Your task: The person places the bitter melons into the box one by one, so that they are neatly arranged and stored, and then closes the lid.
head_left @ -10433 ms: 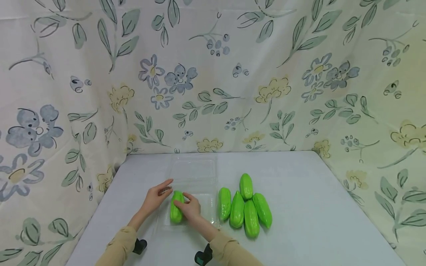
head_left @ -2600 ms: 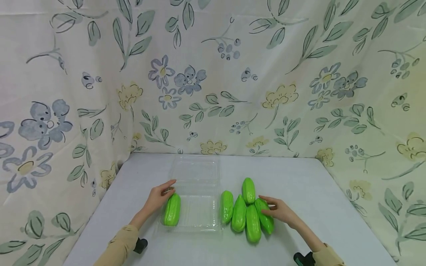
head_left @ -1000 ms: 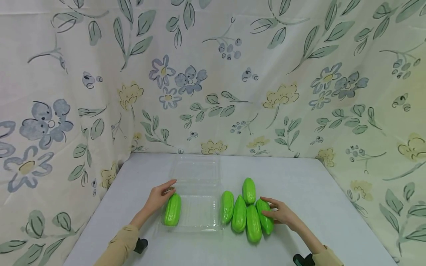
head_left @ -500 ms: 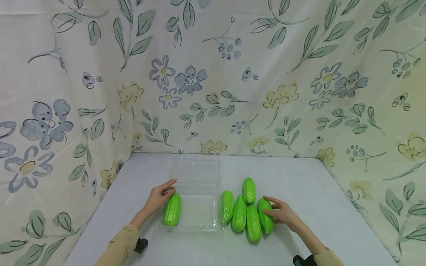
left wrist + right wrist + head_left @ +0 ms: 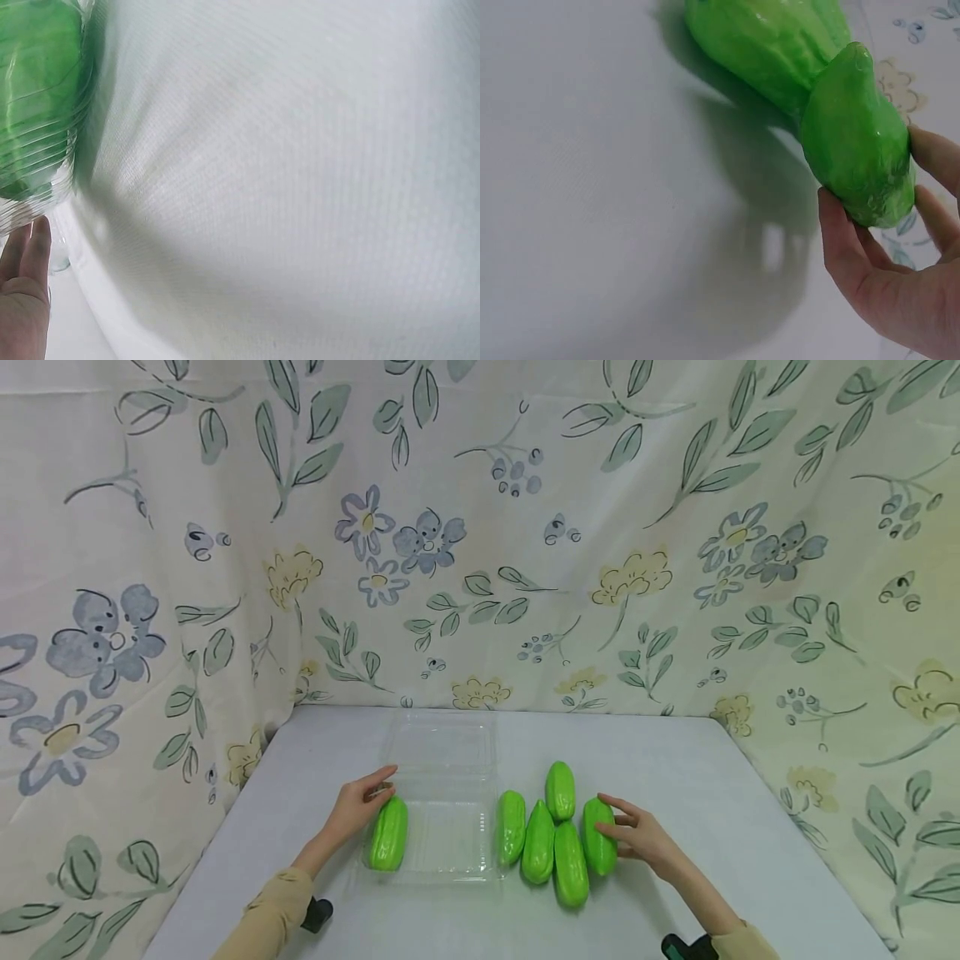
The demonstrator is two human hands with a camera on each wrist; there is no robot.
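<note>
My left hand [image 5: 354, 806] holds the far left corner of an open clear plastic clamshell box [image 5: 450, 839]. In the left wrist view, its fingers [image 5: 34, 251] touch the ribbed box wall. A bright green, cucumber-shaped vegetable [image 5: 388, 835] lies along the box's left side. My right hand [image 5: 645, 839] grips another green vegetable [image 5: 598, 842] at the right end of a group. The right wrist view shows the thumb and fingers around this vegetable [image 5: 859, 142], its tapered end sticking out beside a second one [image 5: 769, 41].
Several like vegetables stand close together right of the box: one [image 5: 512, 828] near its wall, others [image 5: 538, 845] [image 5: 572, 867] beside it, one [image 5: 560, 792] farther back. The box lid [image 5: 442, 743] lies flat behind. A floral curtain [image 5: 480, 527] surrounds the white table [image 5: 675, 760].
The first vegetable slid to the box's left side, and my right hand left it for the group. Lately it has straightened the rightmost vegetable and shifted it slightly back. My left hand stays put.
</note>
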